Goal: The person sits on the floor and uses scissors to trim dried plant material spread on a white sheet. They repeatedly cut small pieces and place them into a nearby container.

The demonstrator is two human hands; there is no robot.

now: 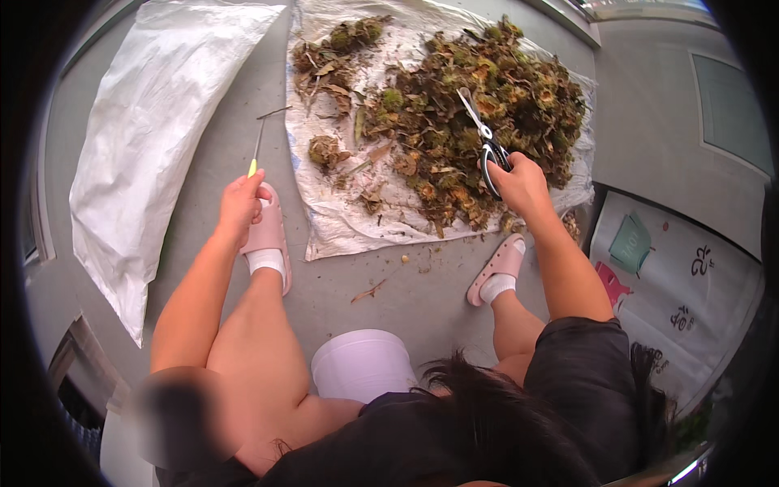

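Observation:
My left hand (240,204) is closed around the yellow-green handle of a thin metal tool (260,143), perhaps a screwdriver or awl. The tool points up over the grey floor, and a small dark twig shows at its tip. My right hand (522,184) holds scissors (485,135) by their black and white handles, the blades pointing up and slightly parted. Beneath and around the scissors lies a large heap of brown and green spiny chestnut burs (456,134). The heap rests on a white woven sheet (341,234). A single bur (325,151) sits apart on the sheet's left side.
A white woven sack (158,122) lies at the left. A white round bucket or stool (365,365) is between my legs. My feet wear pink slippers (499,268). Leaf litter and a dry leaf piece (369,291) dot the floor. A printed banner (669,292) stands at the right.

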